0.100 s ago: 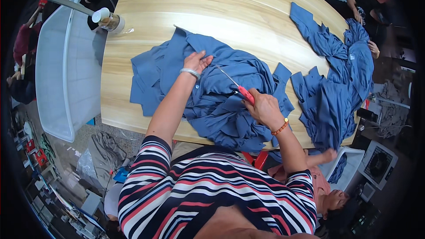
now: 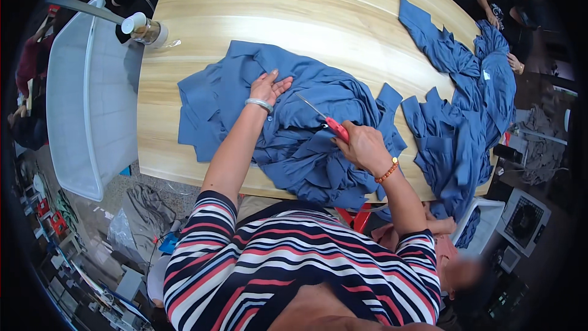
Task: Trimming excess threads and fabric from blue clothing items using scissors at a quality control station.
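A heap of blue shirts (image 2: 318, 86) lies on the wooden table in front of me, with a small button showing near my left wrist. My left hand (image 2: 269, 87) rests on the cloth, fingers stretched and slightly apart, a pale bangle on the wrist. In my right hand (image 2: 366, 148) is a red-handled tool (image 2: 338, 129) with a thin, pointed metal blade. Its tip points up and left over the cloth, a short way right of my left hand. Whether the tip touches the cloth, I cannot tell. A beaded bracelet circles my right wrist.
More blue garments (image 2: 453, 122) lie along the table's right side, near a co-worker's hand (image 2: 516, 64). At the left stand a large white bin (image 2: 73, 104) and a lidded jar (image 2: 145, 29) on the table (image 2: 294, 0). Another person sits at lower right, near a white container (image 2: 488, 224).
The cloth's upper edge by my left hand has shifted slightly and lies flatter. My hands keep nearly the same pose. The lower-right person's arm has moved downward.
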A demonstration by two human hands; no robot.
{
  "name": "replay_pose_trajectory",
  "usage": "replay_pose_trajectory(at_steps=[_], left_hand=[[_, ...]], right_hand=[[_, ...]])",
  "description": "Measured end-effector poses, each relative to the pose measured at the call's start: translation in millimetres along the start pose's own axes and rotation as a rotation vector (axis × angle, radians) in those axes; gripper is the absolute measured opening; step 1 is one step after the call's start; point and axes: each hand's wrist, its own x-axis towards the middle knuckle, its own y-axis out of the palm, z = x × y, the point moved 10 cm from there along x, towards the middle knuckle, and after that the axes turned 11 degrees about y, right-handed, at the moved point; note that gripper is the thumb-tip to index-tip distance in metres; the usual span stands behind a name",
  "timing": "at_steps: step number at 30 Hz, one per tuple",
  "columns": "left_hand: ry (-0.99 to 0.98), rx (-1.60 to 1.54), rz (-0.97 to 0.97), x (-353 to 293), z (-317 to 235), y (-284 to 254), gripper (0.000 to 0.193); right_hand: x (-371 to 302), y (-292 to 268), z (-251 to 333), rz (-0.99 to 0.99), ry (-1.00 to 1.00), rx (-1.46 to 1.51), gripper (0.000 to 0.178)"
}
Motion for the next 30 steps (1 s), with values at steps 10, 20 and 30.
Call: replay_pose_trajectory(at_steps=[10,20,30], left_hand=[[0.018,-0.035,0.196,-1,7,10,0.018],[0.042,-0.074,0.277,-4,3,10,0.019],[0.049,0.005,0.246,-11,-7,10,0.020]], right_hand=[[59,-3,40,-0.032,-0.043,-0.073,0.032],[53,1,42,-0.040,-0.042,-0.086,0.034],[-4,6,27,0.036,-0.066,-0.029,0.031]])
